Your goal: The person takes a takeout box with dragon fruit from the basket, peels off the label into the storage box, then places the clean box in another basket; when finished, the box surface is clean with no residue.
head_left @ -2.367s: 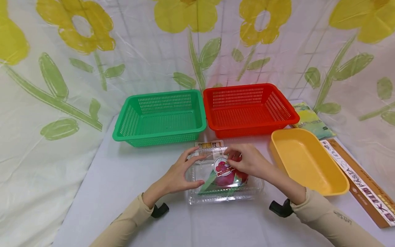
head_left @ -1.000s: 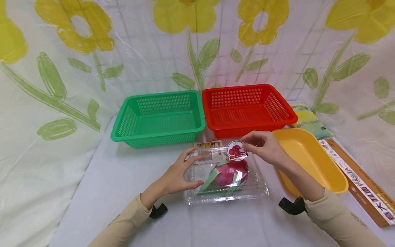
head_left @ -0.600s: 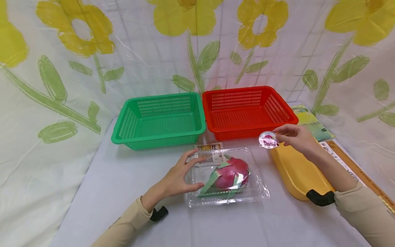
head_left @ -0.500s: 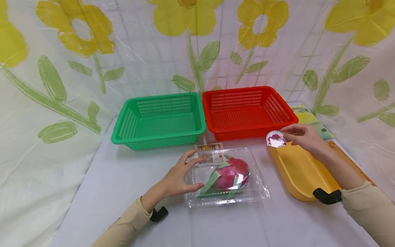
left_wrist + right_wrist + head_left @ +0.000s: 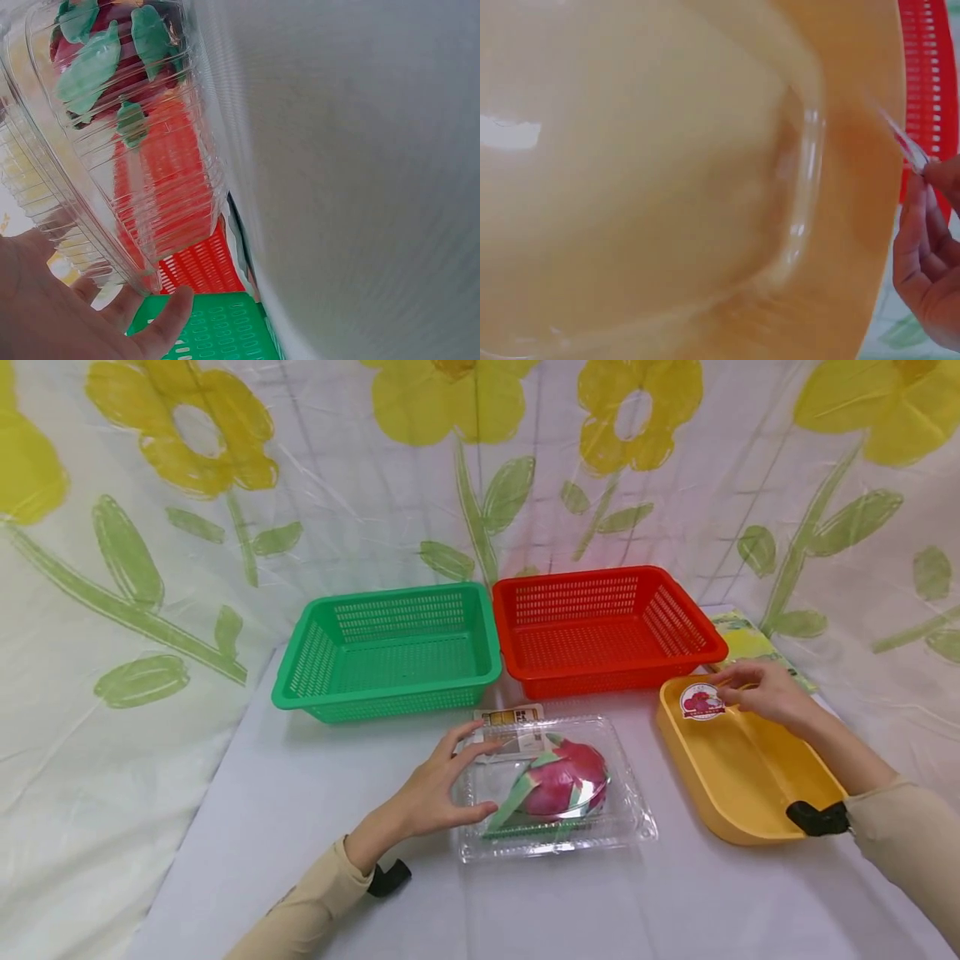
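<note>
My right hand (image 5: 772,697) pinches a round white sticker (image 5: 702,702) with a red fruit picture, holding it by its right edge over the far end of the yellow basin (image 5: 693,777). Seen edge-on in the right wrist view, the sticker (image 5: 910,150) sits between thumb and fingertips. A clear plastic clamshell box (image 5: 626,810) lies on the table with a pink dragon fruit (image 5: 558,787) inside. At its left side, my left hand (image 5: 431,793) has its fingers and thumb spread along the edge. The left wrist view shows fingers (image 5: 166,326) right at the box's rim.
A green basket (image 5: 405,689) and a red basket (image 5: 615,678) stand side by side at the back. Part of a flat printed packet (image 5: 510,717) shows at the box's far left corner. A yellow-green packet (image 5: 742,639) lies right of the red basket.
The sticker has come off the box lid in my right hand and moved right, now over the yellow basin. My left hand stays at the box's left side.
</note>
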Demonstrator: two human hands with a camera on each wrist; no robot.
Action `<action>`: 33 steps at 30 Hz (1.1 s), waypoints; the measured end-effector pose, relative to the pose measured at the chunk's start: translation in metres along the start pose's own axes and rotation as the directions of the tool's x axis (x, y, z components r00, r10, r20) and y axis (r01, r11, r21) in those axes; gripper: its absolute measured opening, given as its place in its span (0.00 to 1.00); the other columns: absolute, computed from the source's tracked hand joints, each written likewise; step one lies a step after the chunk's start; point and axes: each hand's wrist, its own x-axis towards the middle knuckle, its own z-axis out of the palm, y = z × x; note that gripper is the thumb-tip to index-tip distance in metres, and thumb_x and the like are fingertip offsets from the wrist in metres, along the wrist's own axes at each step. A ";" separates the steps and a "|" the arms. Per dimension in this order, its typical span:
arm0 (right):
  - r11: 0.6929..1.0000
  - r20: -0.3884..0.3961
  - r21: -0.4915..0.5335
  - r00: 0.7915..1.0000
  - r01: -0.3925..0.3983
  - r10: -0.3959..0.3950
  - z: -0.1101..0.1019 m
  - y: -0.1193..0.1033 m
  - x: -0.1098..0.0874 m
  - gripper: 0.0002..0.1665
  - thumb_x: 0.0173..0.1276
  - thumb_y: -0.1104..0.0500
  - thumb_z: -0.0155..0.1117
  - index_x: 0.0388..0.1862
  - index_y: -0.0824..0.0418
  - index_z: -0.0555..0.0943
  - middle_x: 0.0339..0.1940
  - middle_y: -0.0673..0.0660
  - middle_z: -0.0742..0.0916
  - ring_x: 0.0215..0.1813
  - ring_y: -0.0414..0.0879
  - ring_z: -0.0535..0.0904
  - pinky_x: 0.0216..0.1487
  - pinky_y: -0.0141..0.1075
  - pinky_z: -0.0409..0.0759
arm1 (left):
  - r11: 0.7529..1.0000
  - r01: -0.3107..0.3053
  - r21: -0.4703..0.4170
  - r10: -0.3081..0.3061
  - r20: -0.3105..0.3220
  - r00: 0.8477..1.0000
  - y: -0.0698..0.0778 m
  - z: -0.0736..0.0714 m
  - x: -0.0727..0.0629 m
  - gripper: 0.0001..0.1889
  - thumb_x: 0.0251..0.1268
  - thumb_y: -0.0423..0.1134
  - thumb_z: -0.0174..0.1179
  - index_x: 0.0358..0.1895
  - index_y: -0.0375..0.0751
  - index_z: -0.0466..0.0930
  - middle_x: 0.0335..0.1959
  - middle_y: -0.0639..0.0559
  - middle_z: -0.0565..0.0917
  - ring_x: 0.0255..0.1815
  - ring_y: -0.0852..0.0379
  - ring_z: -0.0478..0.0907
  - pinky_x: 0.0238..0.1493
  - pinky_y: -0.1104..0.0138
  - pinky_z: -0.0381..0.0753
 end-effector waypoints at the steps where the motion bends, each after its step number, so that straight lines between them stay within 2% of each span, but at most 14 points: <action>1: 1.000 0.012 -0.009 1.000 0.011 -0.010 0.000 0.001 0.002 0.18 0.68 0.66 0.63 0.53 0.76 0.79 0.40 0.65 0.86 0.34 0.45 0.79 0.33 0.34 0.82 | 1.000 0.001 0.001 -0.001 -0.001 1.000 0.000 0.000 0.000 0.41 0.55 0.59 0.65 0.73 0.61 0.63 0.79 0.52 0.49 0.73 0.40 0.59 0.54 0.42 0.75; 5: 0.999 0.047 -0.029 0.998 0.046 -0.045 0.004 0.006 0.008 0.16 0.66 0.68 0.63 0.50 0.77 0.80 0.34 0.64 0.86 0.30 0.45 0.80 0.30 0.35 0.81 | 1.000 0.002 0.001 -0.002 -0.004 1.000 0.000 0.000 -0.001 0.41 0.54 0.60 0.65 0.73 0.62 0.62 0.79 0.55 0.48 0.73 0.40 0.60 0.53 0.42 0.75; 9: 0.996 0.066 -0.039 0.995 0.083 -0.080 0.009 0.010 0.012 0.15 0.64 0.70 0.64 0.47 0.79 0.80 0.32 0.65 0.86 0.28 0.44 0.80 0.27 0.34 0.79 | 1.000 0.002 -0.002 -0.002 -0.001 1.000 0.000 0.000 -0.001 0.41 0.54 0.60 0.65 0.73 0.60 0.63 0.79 0.50 0.50 0.72 0.38 0.60 0.53 0.41 0.75; 15: 0.997 0.096 -0.067 0.995 0.048 -0.042 0.014 0.016 0.016 0.15 0.64 0.71 0.64 0.47 0.81 0.78 0.31 0.64 0.86 0.26 0.46 0.78 0.26 0.34 0.78 | 1.000 0.009 0.000 -0.009 0.010 1.000 0.000 0.000 -0.001 0.41 0.55 0.60 0.65 0.73 0.58 0.63 0.79 0.49 0.49 0.72 0.38 0.60 0.55 0.40 0.74; 25: 0.993 0.077 -0.094 0.995 0.073 -0.066 0.009 0.015 0.018 0.16 0.65 0.70 0.62 0.48 0.82 0.77 0.33 0.68 0.86 0.26 0.44 0.78 0.27 0.32 0.78 | 1.000 -0.001 0.012 0.001 0.001 1.000 0.000 0.000 0.000 0.41 0.55 0.59 0.65 0.74 0.59 0.62 0.78 0.52 0.49 0.72 0.39 0.61 0.54 0.41 0.75; 33: 0.991 0.011 -0.097 0.996 0.087 -0.087 0.007 -0.007 0.012 0.18 0.69 0.63 0.62 0.51 0.76 0.80 0.37 0.67 0.87 0.28 0.42 0.79 0.28 0.33 0.80 | 0.999 0.011 0.034 -0.012 0.020 1.000 0.000 -0.002 0.000 0.41 0.55 0.60 0.65 0.73 0.57 0.63 0.78 0.54 0.49 0.70 0.42 0.64 0.54 0.43 0.76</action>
